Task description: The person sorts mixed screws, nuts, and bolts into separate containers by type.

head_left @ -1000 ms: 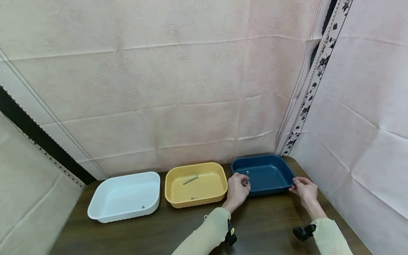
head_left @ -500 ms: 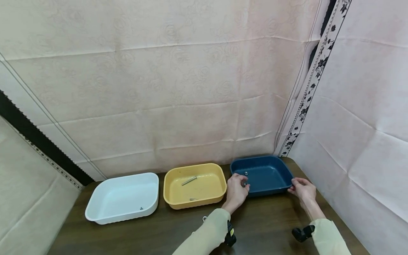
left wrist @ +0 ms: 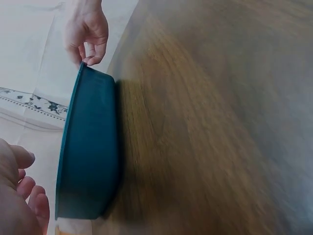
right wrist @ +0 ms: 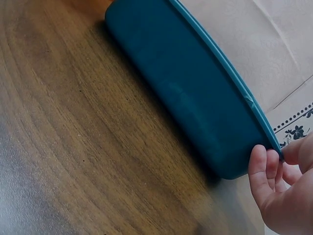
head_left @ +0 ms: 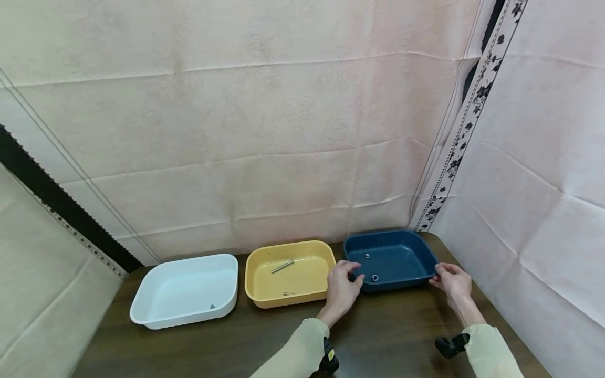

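At the right of the head view sits a dark blue tray (head_left: 402, 262) with two small metal nuts, one nut (head_left: 367, 255) at the back left and another nut (head_left: 375, 278) by the front wall. My left hand (head_left: 341, 291) is at the tray's left front corner, its fingers loosely bent, thumb apart, nothing held. In the left wrist view the same hand (left wrist: 22, 191) appears beside the tray wall (left wrist: 90, 147). My right hand (head_left: 455, 286) pinches the tray's right front corner; the right wrist view shows its thumb and fingers (right wrist: 257, 169) at the rim.
A yellow tray (head_left: 255, 278) in the middle holds a long bolt (head_left: 282, 266) and another thin metal piece (head_left: 289, 294). The white tray (head_left: 184, 289) on the left contains a small screw (head_left: 212, 306). All three stand on a brown wooden table (head_left: 227, 346) before a cloth backdrop (head_left: 283, 131).
My left hand has let go of a nut, which lies in the blue tray near its front wall, and has drawn back left. My right hand keeps its grip on the corner.
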The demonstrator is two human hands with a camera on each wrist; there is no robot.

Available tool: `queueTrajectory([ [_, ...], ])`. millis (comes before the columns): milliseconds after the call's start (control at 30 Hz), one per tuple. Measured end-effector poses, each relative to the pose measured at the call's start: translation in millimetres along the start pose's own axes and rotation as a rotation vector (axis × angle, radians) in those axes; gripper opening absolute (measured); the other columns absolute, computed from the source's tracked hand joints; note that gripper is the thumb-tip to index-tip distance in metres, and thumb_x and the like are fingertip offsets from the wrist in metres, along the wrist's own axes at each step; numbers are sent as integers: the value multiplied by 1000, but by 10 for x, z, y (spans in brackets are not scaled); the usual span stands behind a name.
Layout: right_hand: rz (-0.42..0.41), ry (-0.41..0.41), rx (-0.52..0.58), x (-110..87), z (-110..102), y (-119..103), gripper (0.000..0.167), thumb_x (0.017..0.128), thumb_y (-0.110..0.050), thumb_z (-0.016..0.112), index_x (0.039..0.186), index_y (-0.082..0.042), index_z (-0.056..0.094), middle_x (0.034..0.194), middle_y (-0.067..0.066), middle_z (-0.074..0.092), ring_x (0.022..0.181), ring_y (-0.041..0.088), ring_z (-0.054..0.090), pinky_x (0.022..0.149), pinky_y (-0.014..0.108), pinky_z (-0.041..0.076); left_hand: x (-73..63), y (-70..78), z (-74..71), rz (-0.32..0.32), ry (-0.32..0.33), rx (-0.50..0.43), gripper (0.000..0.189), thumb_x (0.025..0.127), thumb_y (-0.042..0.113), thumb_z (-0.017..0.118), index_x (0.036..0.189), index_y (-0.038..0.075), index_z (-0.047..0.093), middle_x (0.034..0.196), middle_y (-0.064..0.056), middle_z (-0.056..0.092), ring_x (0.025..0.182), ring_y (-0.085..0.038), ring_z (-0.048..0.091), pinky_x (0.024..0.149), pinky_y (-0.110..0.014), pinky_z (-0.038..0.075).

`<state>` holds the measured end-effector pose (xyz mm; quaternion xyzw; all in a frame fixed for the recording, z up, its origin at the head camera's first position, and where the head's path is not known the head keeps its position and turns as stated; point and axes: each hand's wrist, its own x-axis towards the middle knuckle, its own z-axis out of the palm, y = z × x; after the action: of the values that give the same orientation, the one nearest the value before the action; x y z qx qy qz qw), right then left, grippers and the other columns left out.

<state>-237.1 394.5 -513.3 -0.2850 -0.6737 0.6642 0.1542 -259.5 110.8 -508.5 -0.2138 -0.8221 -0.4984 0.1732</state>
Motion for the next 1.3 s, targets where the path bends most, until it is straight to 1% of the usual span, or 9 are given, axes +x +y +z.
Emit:
queueTrajectory([
  [200,-2,-1,5,4,-7,1,32,102,-6,53,128,12,49,90,6,55,62,9,60,63,26,60,-106,-87,-197,47,69,-21,19,82,4,82,100,5,77,91,-9,70,81,-21,67,70,-23,56],
  [300,0,3,0,-5,-2,-4,33,102,-5,53,129,12,48,89,7,54,62,9,59,62,26,60,-168,-117,-298,52,93,-48,18,81,1,81,98,3,77,89,-9,71,78,-23,69,67,-28,59],
  [433,3,5,-5,-10,-6,-5,34,102,-6,53,129,13,48,88,7,53,62,8,59,62,26,60,-250,-116,-412,35,114,-78,19,80,0,81,98,4,77,89,-9,71,78,-24,69,68,-34,61],
  [500,4,1,-3,-11,-8,-7,34,102,-7,53,129,13,48,87,7,53,62,8,59,62,26,60,-284,-106,-464,37,127,-88,19,80,0,82,98,4,77,90,-10,71,79,-25,69,68,-34,61],
  [667,9,-2,-5,-10,-6,-7,34,102,-7,53,130,12,48,85,5,54,62,8,59,62,26,60,-380,-107,-586,83,168,-112,22,77,-2,83,98,1,76,89,-11,71,78,-25,68,65,-36,61],
  [833,10,-1,-3,-8,-1,-17,34,102,-7,53,130,12,48,87,6,54,62,8,58,63,26,60,-515,-126,-704,104,210,-145,23,75,-5,83,95,3,76,88,-10,71,76,-27,68,62,-40,61],
  [967,19,-1,-11,-9,6,-20,34,102,-7,53,130,11,48,89,6,54,63,8,58,64,27,60,-646,-143,-816,83,237,-161,26,72,-10,83,94,3,76,86,-4,70,74,-20,68,59,-45,60],
  [1067,25,-4,-10,-3,8,-29,35,102,-7,53,131,12,48,91,8,53,63,8,59,64,27,60,-756,-173,-905,50,253,-147,28,71,-12,83,93,4,76,86,1,69,72,-16,67,58,-42,60],
  [1300,41,-5,-16,-10,-4,-43,35,103,-9,53,131,10,48,94,11,51,63,9,59,65,28,61,-984,-302,-1056,-6,286,-45,34,68,-13,84,92,9,77,86,5,69,72,-20,67,60,-34,57],
])
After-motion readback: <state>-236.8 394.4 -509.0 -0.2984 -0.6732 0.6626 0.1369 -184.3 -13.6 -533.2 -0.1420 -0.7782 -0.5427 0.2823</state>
